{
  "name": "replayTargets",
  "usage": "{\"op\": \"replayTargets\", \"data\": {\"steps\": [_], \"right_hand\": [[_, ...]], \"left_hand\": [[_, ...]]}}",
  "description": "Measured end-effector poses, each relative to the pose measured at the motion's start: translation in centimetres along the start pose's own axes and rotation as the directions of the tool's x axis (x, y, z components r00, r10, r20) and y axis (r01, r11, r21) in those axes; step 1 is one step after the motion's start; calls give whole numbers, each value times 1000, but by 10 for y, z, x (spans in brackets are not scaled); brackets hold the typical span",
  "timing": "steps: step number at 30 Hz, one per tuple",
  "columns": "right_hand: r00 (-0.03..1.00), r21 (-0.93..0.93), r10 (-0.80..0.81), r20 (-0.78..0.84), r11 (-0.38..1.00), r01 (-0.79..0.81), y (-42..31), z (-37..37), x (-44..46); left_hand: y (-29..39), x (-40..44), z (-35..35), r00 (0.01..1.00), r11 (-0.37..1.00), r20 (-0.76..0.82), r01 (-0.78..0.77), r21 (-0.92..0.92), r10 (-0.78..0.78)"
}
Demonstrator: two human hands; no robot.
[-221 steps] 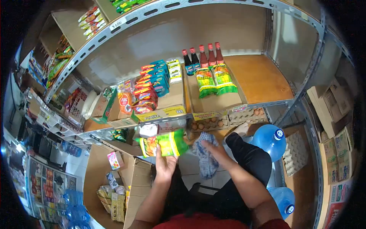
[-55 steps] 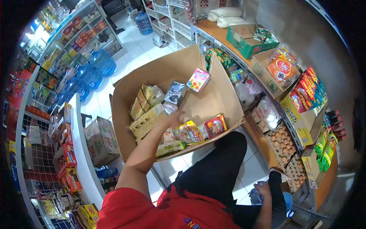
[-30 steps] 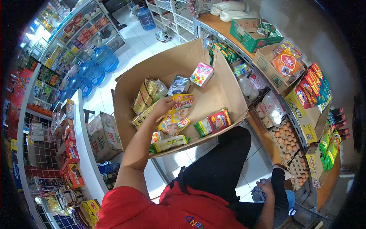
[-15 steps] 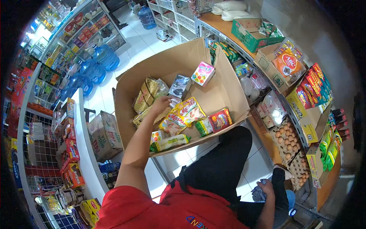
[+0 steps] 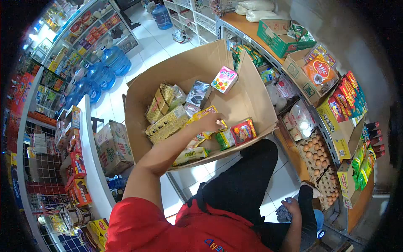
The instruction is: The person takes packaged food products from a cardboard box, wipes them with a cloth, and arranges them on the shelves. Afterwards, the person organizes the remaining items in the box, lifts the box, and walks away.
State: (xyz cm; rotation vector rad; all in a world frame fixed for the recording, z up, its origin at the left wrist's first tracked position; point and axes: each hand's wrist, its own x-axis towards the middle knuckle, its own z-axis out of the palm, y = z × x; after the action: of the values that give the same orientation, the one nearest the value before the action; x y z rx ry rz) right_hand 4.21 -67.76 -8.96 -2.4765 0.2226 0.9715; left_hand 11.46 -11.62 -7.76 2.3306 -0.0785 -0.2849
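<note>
My left hand (image 5: 211,122) is inside a large cardboard box (image 5: 256,88), over yellow Masako seasoning packets (image 5: 205,111). Its fingers look curled; whether they grip a packet is hidden. To its right lies a red and green packet (image 5: 243,132), to its left bundles of dry noodles (image 5: 168,126). Farther back in the box are a dark small carton (image 5: 199,93) and a pink and white carton (image 5: 225,80). A green and yellow packet (image 5: 191,156) rests by the near wall, partly behind my forearm. Low on the right, my right hand (image 5: 293,206) is closed around a crumpled grey cloth (image 5: 283,213).
Shelves on the right carry egg trays (image 5: 315,153), a green box (image 5: 279,40) and an open carton with an orange ABC pack (image 5: 320,70). Blue water jugs (image 5: 115,61) stand on the tiled floor at left. Beside the white counter (image 5: 90,155) is a closed carton (image 5: 113,147).
My left hand has moved right, from beside the noodles and dark carton to over the yellow packets. My right hand still holds the cloth in nearly the same place.
</note>
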Motion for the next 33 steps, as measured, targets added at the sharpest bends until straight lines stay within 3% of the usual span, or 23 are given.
{"op": "replayTargets", "data": {"steps": [2, 4, 5, 7, 10, 12, 15, 18, 21, 23, 25, 27, 29, 31, 33], "right_hand": [[1000, 7, -5, -12, 1000, 5, 0, 0, 0], [1000, 16, -6, -28, 1000, 7, 5, 0, 1], [999, 35, -19, -36, 999, 21, 9, 2, 4], [998, 58, -30, -50, 998, 33, 17, 3, 7], [999, 102, -18, -33, 995, 21, 13, 2, 4], [999, -11, 3, -42, 1000, -3, -2, -3, -1], [1000, 53, 18, -12, 998, -17, -3, -4, 1], [999, 79, -22, -48, 997, 26, -1, -2, 3], [999, 59, 14, -35, 998, -12, -7, -7, -2], [999, 96, -6, -40, 995, 10, -3, -7, -2], [998, 134, -30, -49, 990, 36, -4, -10, -2], [997, 69, -54, -62, 996, 58, -17, -15, -9], [996, 63, -61, -71, 996, 65, -26, -19, -12], [995, 56, -63, -78, 996, 68, -23, -21, -11], [975, 54, -188, -115, 979, 195, -17, -20, -6]], "left_hand": [[12, 13, 22, 998, 999, 61, -20, 47, 18], [41, 12, 34, 924, 903, 176, 268, 337, -340], [45, 13, 41, 926, 904, 178, 260, 338, -333], [49, 15, 54, 941, 795, 33, 266, 546, -338], [48, 9, 62, 954, 840, 2, 262, 475, -299], [54, 6, 56, 961, 855, -52, 265, 446, -270], [59, 1, 51, 957, 891, 33, 255, 376, -288], [38, 2, 60, 987, 983, -34, 160, 90, -157], [22, 2, 54, 981, 980, -95, 176, 98, -167], [20, -1, 25, 953, 956, 173, 213, 201, -248], [25, -18, -3, 920, 930, 246, 233, 283, -306], [4, -33, -27, 898, 938, 302, 258, 231, -321], [4, -51, -49, 846, 865, 239, 403, 298, -476], [28, -84, -75, 862, 865, 76, 502, 21, -502], [71, -105, -95, 874, 828, 24, 467, -309, -485]]}}
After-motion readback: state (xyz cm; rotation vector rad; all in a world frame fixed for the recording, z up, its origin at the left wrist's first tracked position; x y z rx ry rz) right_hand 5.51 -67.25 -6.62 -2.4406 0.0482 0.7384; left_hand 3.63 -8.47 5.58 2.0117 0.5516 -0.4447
